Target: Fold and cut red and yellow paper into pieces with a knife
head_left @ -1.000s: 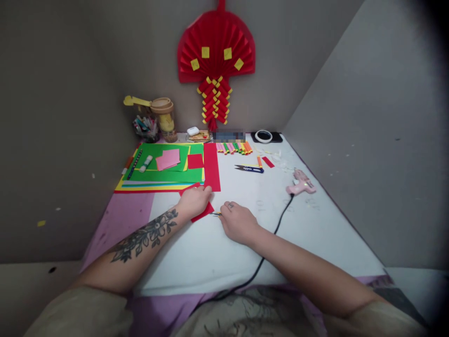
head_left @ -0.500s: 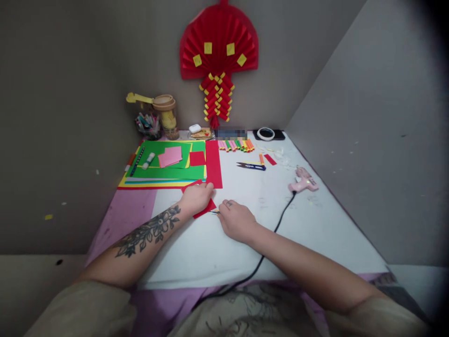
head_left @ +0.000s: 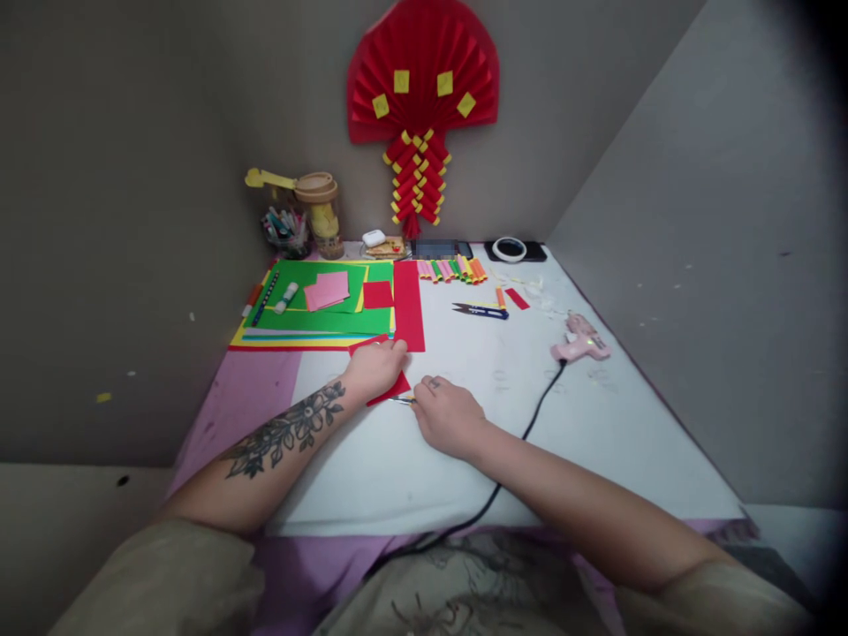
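- Head view: the left hand (head_left: 375, 367) lies on a piece of red paper (head_left: 400, 387), fingers bent together; whether they pinch it or only press it, I cannot tell.
- The red paper sits on the white table covering (head_left: 344, 481), showing from under that hand at ten o'clock and between four and five.
- The right hand (head_left: 449, 415), at four o'clock from the left, is closed around a slim metal-tipped tool (head_left: 402, 401). Its tip points toward nine o'clock, at the paper's near edge; contact is too small to make out.
- Between ten and eleven o'clock from the left hand is a stack of coloured sheets (head_left: 318, 321), green uppermost, bearing pink paper squares (head_left: 331, 287) and a red paper square (head_left: 378, 294).
- At twelve o'clock from the right hand, a row of coloured paper tubes (head_left: 452, 270); nearer, just right of twelve, dark-handled thread snips (head_left: 480, 311).
- At two o'clock, a pink glue gun (head_left: 581, 338), its black cord (head_left: 540, 408) running off toward seven.
- At one o'clock, far back, a white ring (head_left: 510, 250) on a flat black object.
- At twelve, a red pleated paper fan (head_left: 424, 79) hangs on the wall above firecracker-like rolls (head_left: 417, 181).
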Motion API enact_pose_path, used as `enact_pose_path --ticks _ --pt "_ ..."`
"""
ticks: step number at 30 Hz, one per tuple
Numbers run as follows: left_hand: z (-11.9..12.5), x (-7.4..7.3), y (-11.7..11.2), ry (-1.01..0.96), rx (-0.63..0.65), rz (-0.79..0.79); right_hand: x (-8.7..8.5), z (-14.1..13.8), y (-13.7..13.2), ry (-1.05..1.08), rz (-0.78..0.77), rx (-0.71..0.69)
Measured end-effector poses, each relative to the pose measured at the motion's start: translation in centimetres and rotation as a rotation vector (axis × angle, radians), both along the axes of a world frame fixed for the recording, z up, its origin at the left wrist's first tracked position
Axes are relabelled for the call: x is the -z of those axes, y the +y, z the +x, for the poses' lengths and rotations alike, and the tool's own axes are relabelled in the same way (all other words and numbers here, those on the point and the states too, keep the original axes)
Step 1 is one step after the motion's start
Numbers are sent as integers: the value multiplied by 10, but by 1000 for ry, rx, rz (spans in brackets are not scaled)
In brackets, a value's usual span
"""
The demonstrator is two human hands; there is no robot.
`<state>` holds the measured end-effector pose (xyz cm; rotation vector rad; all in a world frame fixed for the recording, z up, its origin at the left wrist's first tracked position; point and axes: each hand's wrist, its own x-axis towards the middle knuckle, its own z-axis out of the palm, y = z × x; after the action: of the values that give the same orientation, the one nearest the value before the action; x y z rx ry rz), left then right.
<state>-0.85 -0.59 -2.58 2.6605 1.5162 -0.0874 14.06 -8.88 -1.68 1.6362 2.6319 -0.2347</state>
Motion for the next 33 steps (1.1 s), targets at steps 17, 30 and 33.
enact_pose_path --ticks 17,30,33 --pt "-5 0 0 -67 9 18 9 -11 -18 8 30 188" --pt "-5 2 1 -55 35 55 8 -23 -14 42 45 181" --pt "-4 2 1 -32 39 44 6 -20 -13 53 53 134"
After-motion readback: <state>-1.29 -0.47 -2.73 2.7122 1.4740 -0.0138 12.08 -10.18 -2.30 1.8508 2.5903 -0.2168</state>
